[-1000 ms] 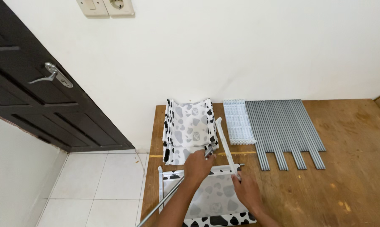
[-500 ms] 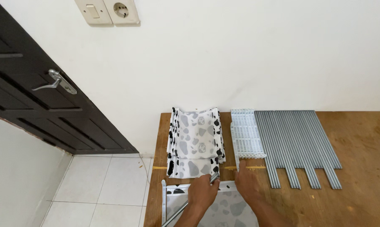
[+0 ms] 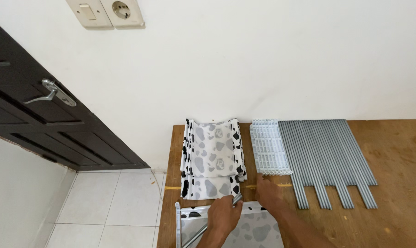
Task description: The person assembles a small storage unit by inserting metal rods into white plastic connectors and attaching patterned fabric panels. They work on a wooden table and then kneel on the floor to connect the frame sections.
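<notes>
Both hands nearer the wall — left hand (image 3: pixel 224 213) fisted round grey rod (image 3: pixel 212 220).

The bottom edge cuts off the cow-patterned fabric panel with its white frame (image 3: pixel 245 229), both forearms and the near part of the brown wooden counter (image 3: pixel 401 202). The left hand (image 3: pixel 225 215) hides part of a grey metal tube (image 3: pixel 212 220). The top edge crops the cream wall switch and socket plate (image 3: pixel 106 13).

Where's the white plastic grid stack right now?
Head view, centre: the white plastic grid stack lies on the wooden table between the cow-print fabric pile and grey rods, just beyond the right hand.
</notes>
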